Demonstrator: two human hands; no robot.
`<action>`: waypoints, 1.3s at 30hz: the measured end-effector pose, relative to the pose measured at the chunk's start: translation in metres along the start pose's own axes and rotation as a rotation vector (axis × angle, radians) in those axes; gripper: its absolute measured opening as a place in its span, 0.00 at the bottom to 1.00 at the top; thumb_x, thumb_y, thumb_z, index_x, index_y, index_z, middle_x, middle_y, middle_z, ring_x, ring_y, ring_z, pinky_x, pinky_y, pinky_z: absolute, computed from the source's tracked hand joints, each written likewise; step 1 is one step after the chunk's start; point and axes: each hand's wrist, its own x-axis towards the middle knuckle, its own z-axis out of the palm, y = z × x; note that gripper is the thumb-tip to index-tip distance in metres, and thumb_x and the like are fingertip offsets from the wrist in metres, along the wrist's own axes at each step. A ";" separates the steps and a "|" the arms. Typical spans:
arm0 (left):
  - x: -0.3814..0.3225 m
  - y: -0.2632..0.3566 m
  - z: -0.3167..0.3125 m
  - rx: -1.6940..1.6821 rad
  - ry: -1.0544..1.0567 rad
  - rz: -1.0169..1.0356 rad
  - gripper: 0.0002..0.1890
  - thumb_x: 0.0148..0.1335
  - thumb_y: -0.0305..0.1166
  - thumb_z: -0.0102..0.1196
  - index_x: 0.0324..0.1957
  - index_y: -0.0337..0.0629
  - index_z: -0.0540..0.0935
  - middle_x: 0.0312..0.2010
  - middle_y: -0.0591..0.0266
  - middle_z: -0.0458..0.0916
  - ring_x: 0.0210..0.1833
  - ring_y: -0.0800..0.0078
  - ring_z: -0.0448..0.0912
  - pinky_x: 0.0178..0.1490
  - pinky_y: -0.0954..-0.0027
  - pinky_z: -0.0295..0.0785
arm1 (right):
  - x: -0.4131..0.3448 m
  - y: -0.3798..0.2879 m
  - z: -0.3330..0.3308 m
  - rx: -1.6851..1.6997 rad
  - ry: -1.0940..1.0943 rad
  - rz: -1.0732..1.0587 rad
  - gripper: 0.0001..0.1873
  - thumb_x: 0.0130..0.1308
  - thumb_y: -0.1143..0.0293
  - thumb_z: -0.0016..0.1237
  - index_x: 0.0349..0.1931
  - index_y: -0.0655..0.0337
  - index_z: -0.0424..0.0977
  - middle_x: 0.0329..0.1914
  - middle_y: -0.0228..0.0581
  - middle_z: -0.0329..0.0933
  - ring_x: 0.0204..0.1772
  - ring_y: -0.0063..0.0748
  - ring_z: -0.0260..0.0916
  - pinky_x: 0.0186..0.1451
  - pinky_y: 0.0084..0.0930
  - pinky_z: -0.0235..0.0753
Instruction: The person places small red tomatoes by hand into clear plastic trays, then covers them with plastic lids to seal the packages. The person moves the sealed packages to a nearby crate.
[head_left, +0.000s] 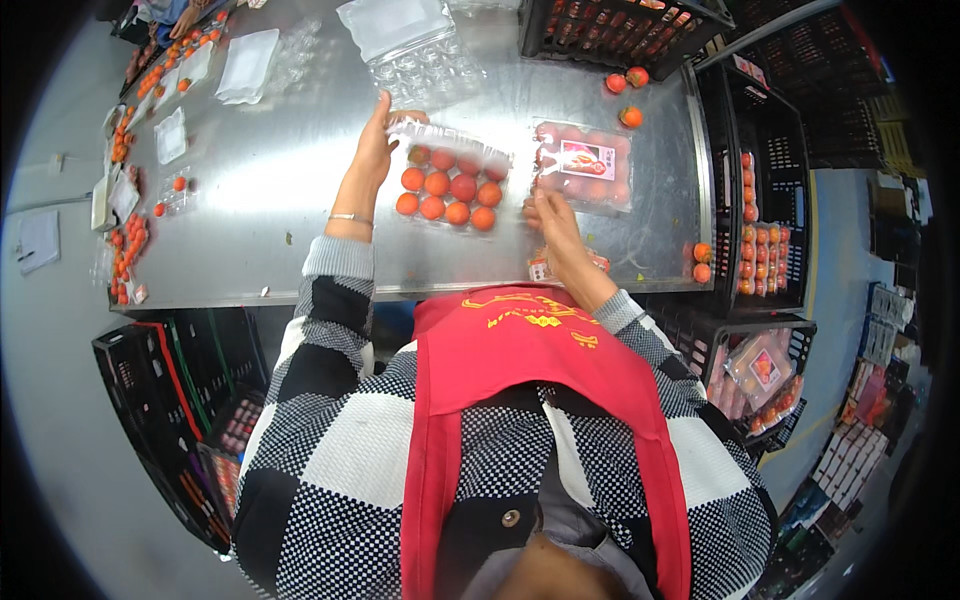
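A clear plastic clamshell tray of orange-red round fruits, perhaps persimmons or tomatoes (449, 187), lies on the steel table before me. Its transparent lid (450, 139) stands partly raised along the far side. My left hand (376, 142) is at the lid's far left corner, thumb up, with its fingers partly hidden behind the plastic. To the right lies a closed clamshell of the same fruits (583, 166) with a printed label. My right hand (553, 221) is by that pack's near left corner, fingers bent; whether it touches the pack is unclear. Beneath this hand are printed labels (538, 270).
Empty clear clamshells (420, 52) lie at the far middle. A black crate of fruit (622, 34) stands far right, near loose fruits (631, 116). More black crates (772, 135) flank the table's right edge. Another person's hand (184, 21) shows at the far left.
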 end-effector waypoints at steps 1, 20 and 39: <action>-0.016 -0.003 -0.005 0.052 -0.005 0.013 0.31 0.70 0.59 0.50 0.55 0.41 0.83 0.64 0.61 0.76 0.72 0.58 0.64 0.76 0.51 0.50 | -0.003 0.004 0.003 0.060 -0.020 0.063 0.30 0.78 0.48 0.45 0.64 0.67 0.66 0.58 0.45 0.74 0.57 0.34 0.72 0.63 0.30 0.71; -0.114 -0.120 0.022 -0.079 0.330 -0.085 0.36 0.63 0.25 0.67 0.68 0.34 0.62 0.42 0.49 0.84 0.44 0.63 0.86 0.50 0.65 0.84 | 0.028 0.071 0.082 0.369 0.260 0.410 0.17 0.60 0.81 0.62 0.45 0.67 0.68 0.43 0.42 0.78 0.41 0.35 0.80 0.45 0.30 0.86; -0.100 -0.121 0.088 -0.362 0.616 -0.148 0.30 0.63 0.13 0.55 0.63 0.38 0.57 0.50 0.48 0.74 0.42 0.66 0.82 0.40 0.67 0.84 | 0.027 0.044 0.072 0.236 0.294 0.124 0.26 0.49 0.86 0.61 0.49 0.65 0.67 0.30 0.35 0.77 0.25 0.24 0.71 0.28 0.24 0.71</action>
